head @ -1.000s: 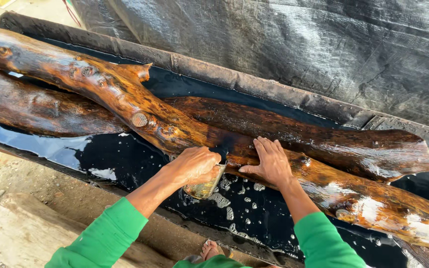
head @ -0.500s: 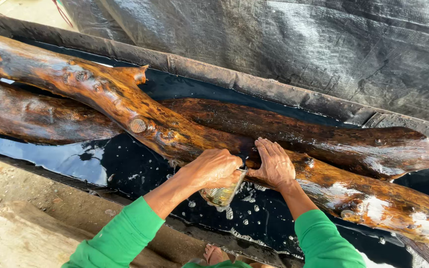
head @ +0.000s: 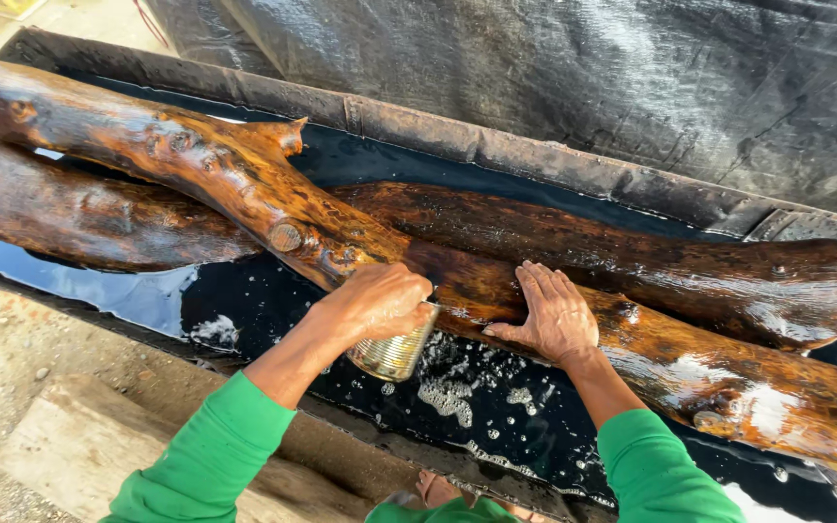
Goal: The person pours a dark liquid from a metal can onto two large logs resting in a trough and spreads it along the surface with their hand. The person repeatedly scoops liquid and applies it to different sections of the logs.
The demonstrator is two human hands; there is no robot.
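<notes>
Wet logs lying in a trough of dark liquid

Three glossy brown logs [head: 273, 208] lie in one trough [head: 496, 155] of black, foamy liquid. The right hand [head: 554, 315] rests flat and open on the front log; the left hand [head: 380, 300] is closed around one tilted metal can [head: 394, 353] beside it.

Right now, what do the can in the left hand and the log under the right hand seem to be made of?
The can looks like ribbed metal with a dull gold sheen. The log is bare wood, knotty, wet and glossy orange-brown.
</notes>
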